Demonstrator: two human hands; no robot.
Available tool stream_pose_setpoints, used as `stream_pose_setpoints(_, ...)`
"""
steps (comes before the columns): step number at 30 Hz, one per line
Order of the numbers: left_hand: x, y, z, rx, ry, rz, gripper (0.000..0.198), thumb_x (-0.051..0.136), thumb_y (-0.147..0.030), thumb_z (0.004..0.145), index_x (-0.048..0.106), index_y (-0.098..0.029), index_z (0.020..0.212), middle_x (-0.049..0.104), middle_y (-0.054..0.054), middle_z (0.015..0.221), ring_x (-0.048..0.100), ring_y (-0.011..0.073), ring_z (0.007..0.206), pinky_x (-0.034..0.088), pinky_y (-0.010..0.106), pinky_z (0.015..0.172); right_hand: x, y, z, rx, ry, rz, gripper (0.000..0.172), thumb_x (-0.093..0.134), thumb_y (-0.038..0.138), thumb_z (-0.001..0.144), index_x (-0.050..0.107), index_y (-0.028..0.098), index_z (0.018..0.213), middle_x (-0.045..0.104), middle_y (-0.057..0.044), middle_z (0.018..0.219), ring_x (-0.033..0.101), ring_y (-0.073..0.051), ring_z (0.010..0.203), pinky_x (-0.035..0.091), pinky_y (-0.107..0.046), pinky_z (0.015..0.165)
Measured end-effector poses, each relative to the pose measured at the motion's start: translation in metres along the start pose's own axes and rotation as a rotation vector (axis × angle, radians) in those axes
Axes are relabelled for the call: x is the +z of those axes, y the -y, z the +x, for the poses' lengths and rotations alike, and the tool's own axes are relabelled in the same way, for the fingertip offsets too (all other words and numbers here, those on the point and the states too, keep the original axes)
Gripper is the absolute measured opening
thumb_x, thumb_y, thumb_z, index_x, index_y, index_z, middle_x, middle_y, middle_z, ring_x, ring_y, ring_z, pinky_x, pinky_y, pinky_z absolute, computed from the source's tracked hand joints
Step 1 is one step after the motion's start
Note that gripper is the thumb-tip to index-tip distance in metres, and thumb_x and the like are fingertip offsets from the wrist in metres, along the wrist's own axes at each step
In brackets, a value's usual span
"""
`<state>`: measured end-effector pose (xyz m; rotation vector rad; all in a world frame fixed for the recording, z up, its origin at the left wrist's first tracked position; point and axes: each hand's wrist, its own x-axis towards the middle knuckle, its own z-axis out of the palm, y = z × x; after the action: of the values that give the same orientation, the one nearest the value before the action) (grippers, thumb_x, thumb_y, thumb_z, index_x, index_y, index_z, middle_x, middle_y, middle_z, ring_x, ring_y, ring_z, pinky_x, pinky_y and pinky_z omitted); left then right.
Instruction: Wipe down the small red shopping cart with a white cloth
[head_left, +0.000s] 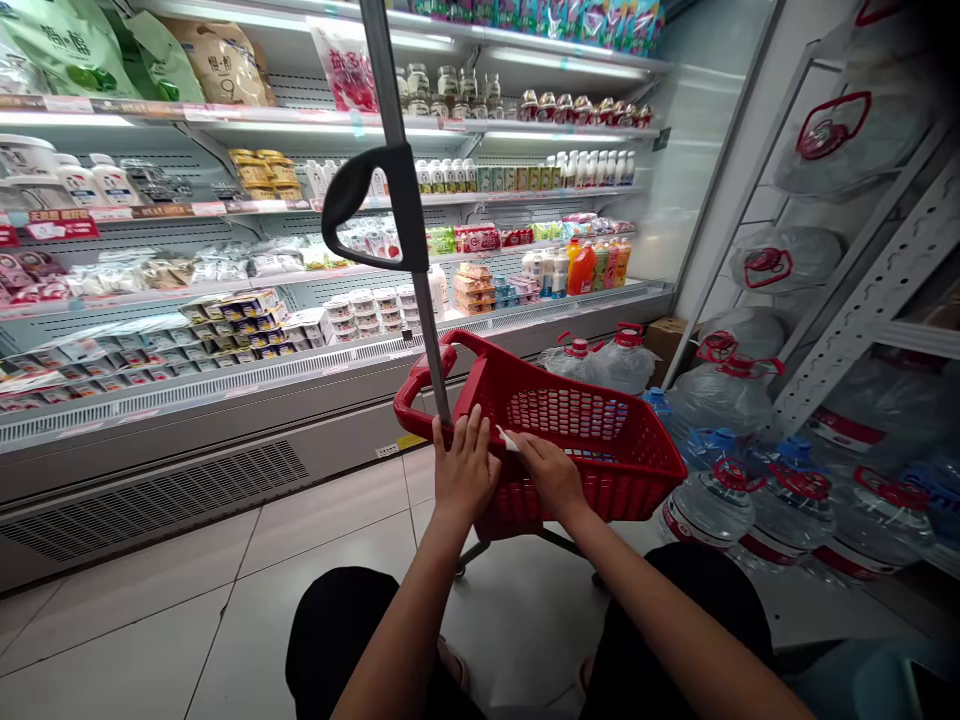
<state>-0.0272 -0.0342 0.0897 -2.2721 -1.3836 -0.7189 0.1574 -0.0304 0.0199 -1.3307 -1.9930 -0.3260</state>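
A red plastic shopping basket [592,420] on a wheeled metal frame stands in front of my knees. From its left end rises a grey pole [436,350] with a black loop handle [409,205]. My left hand [466,468] lies on the near rim beside the foot of the pole, fingers stretched out and a little apart. Just right of it, my right hand [553,472] is closed over the same rim, pinching a small white wipe [507,438]. Most of the wipe is hidden under the fingers of that hand.
Behind the basket runs a lit refrigerated display case [337,375] with dairy tubs, bottles and pouches. Large water bottles [709,500] with red handles crowd the right side beside a white metal rack [855,290]. Pale floor tiles [315,570] extend to the left.
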Motion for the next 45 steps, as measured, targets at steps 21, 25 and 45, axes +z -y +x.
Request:
stream_pose_setpoints(21, 0.023, 0.000, -0.006, 0.004, 0.076, 0.047, 0.071, 0.049, -0.026, 0.094, 0.033, -0.005, 0.160, 0.026, 0.014, 0.171, 0.016, 0.0295, 0.160, 0.011, 0.050, 0.133, 0.002, 0.011, -0.001, 0.063, 0.050, -0.084, 0.050, 0.045, 0.014, 0.103, 0.052, 0.025, 0.152, 0.074, -0.007, 0.112, 0.068, -0.018, 0.096, 0.052, -0.028, 0.084)
stream_pose_setpoints(25, 0.025, 0.012, -0.002, -0.001, 0.048, 0.039, 0.068, 0.046, -0.025, 0.096, 0.033, -0.006, 0.160, 0.024, 0.014, 0.171, 0.017, 0.0286, 0.160, 0.011, 0.050, 0.133, 0.001, 0.017, 0.008, 0.058, 0.103, -0.060, 0.049, 0.044, 0.016, 0.104, 0.052, 0.029, 0.151, 0.074, -0.005, 0.112, 0.070, -0.016, 0.094, 0.053, -0.025, 0.079)
stream_pose_setpoints(45, 0.067, -0.013, -0.013, 0.037, 0.072, -0.109, 0.067, 0.047, -0.033, 0.101, 0.028, -0.028, 0.165, 0.011, 0.002, 0.175, 0.010, 0.0261, 0.161, 0.013, 0.049, 0.132, -0.036, -0.040, -0.072, -0.003, 0.156, -0.298, 0.066, 0.045, 0.002, 0.092, 0.042, 0.022, 0.155, 0.076, -0.008, 0.111, 0.072, -0.018, 0.084, 0.058, -0.030, 0.077)
